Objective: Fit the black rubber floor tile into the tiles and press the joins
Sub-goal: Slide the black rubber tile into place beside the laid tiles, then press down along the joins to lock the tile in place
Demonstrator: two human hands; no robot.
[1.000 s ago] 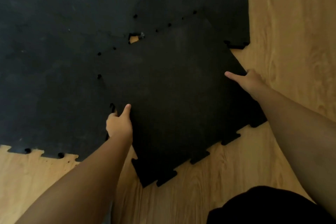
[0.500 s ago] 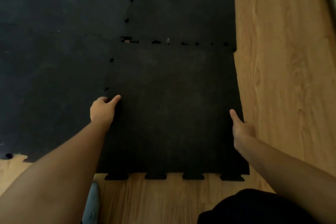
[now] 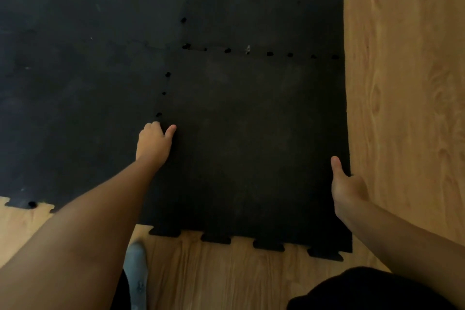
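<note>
Near: tabbed edge of the tile (image 3: 251,158) overhangs wood floor (image 3: 402,83) | right hand (image 3: 346,189) clamps its outer edge, thumb on top, to steer | left hand (image 3: 154,142) curled on the left seam, fingers hidden, to seat tabs | far: seam against laid tiles (image 3: 88,58) shows gaps, I judge pressing needed.

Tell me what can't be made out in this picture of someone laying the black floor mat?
- Head view: the left hand covers part of the left join of the black tile, so its seating there is hidden.
- The right hand curls over the tile's right edge; its fingers are out of sight.
- The laid tiles run off the top and left edges.
- The pale speck on the far join is too small to identify.
</note>
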